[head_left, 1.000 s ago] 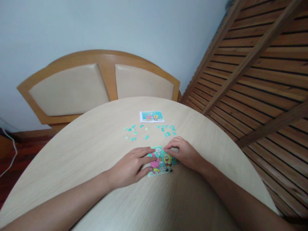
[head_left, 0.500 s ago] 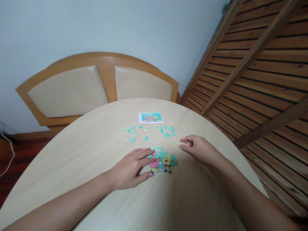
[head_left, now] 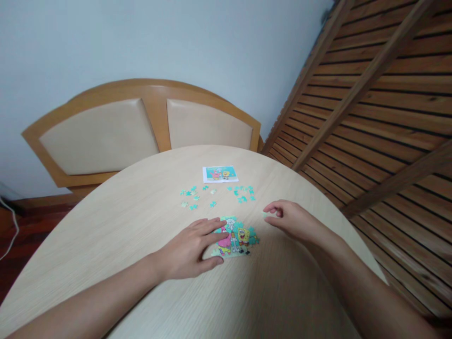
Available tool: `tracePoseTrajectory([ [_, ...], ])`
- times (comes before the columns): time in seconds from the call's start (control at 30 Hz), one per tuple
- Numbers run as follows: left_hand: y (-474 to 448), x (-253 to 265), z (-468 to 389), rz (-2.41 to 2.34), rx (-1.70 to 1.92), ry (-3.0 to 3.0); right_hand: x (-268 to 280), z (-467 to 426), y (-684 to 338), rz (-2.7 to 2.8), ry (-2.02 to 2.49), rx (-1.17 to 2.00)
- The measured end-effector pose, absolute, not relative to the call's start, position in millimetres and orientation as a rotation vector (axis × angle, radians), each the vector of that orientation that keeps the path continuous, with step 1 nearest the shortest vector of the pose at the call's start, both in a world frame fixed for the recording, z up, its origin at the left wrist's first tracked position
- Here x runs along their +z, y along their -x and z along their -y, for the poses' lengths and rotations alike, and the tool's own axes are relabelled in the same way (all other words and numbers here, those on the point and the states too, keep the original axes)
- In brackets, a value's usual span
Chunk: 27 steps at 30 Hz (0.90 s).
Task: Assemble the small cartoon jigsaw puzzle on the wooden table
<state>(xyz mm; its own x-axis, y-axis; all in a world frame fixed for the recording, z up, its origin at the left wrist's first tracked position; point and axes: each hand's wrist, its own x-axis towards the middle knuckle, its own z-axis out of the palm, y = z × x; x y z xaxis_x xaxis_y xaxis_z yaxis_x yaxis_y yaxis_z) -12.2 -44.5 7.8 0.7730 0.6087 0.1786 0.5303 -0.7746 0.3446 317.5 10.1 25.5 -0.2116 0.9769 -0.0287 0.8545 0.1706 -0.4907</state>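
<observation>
A partly assembled jigsaw puzzle (head_left: 243, 235) with cartoon figures lies flat on the round table (head_left: 141, 193). My left hand (head_left: 192, 247) rests over its left side, fingers spread and touching it, hiding part of the pink figure. To the right of the assembled part, just above the table, is my right hand (head_left: 291, 219), with thumb and forefinger close together. A small pale-green puzzle piece (head_left: 264, 214) shows between those fingertips. Beyond both hands lie loose puzzle pieces (head_left: 193, 207) on the left and a second cluster of loose pieces (head_left: 242, 199) on the right.
A white-edged picture sheet (head_left: 221, 174) with the same cartoon figures lies behind the loose pieces. A wooden headboard (head_left: 155, 113) with cream panels stands past the table's far edge. On the right leans a slatted wooden panel (head_left: 370, 113).
A small piece now shows between the right fingertips, where none was visible before. My left hand stays on the puzzle. The view has shifted slightly.
</observation>
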Motion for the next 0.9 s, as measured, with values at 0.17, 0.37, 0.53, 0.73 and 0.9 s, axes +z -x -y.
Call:
tracePoseTrajectory([
  [0.17,13,7,45,-0.896,0.396,-2.702,18,-12,-308,2.111,1.701,0.540],
  [0.37,13,6,45,-0.887,0.414,-2.698,5,-16,-306,2.127,1.601,0.492],
  [0.53,13,6,45,-0.884,0.425,-2.687,-1,-20,-296,2.129,1.422,0.401],
  [0.73,11,8,44,-0.888,0.405,-2.686,-16,-29,-286,2.225,1.340,0.184],
  [0.9,8,8,43,-0.877,0.453,-2.686,-27,-34,-291,2.297,1.456,0.173],
])
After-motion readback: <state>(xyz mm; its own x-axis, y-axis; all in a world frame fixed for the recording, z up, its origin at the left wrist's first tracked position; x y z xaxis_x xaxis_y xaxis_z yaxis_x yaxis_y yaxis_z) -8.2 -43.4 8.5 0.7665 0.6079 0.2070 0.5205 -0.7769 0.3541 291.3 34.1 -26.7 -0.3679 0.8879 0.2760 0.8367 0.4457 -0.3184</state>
